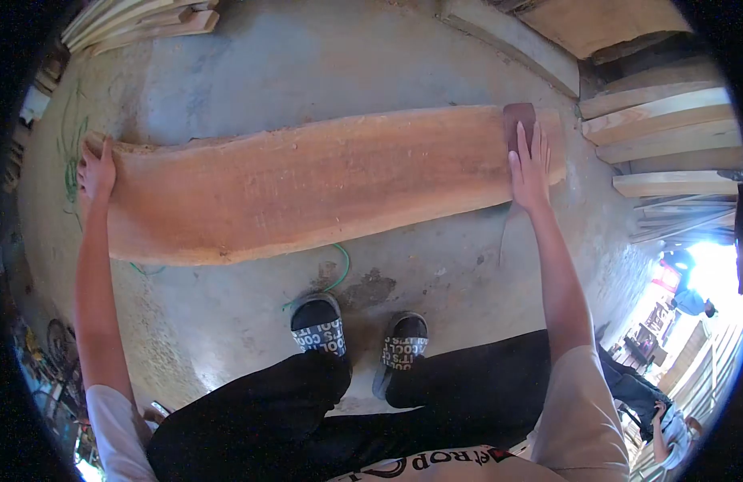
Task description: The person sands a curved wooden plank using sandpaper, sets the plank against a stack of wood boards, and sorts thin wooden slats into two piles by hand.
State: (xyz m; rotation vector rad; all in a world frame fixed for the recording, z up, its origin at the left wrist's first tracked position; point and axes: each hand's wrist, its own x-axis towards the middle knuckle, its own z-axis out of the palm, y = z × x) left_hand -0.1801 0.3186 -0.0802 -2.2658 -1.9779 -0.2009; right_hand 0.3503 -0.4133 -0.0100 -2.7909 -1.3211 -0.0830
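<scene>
The fingers [537, 140] of the right hand [530, 167] lie nearly straight and a little spread, laid over a brown pad [519, 115] on the face of a long, curved board [331, 173]; they press from above, as far as I can see, and pinch nothing. Over at the other end, the left hand [98, 174] rests on the board's corner with its fingers parted; whether the tips hook under the edge, I cannot tell. The board lies across the floor [307, 64], just ahead of the person's sandals [318, 323], with a green cord [345, 265] showing beside its near edge.

I'd judge the rubbing to be partway at most. The broad face looks fairly even, but pale flecks and darker, blotchy patches remain on it, and the far edge is rough towards the left. That seems to leave the middle and that edge. How much the pad has covered doesn't show from here.
</scene>
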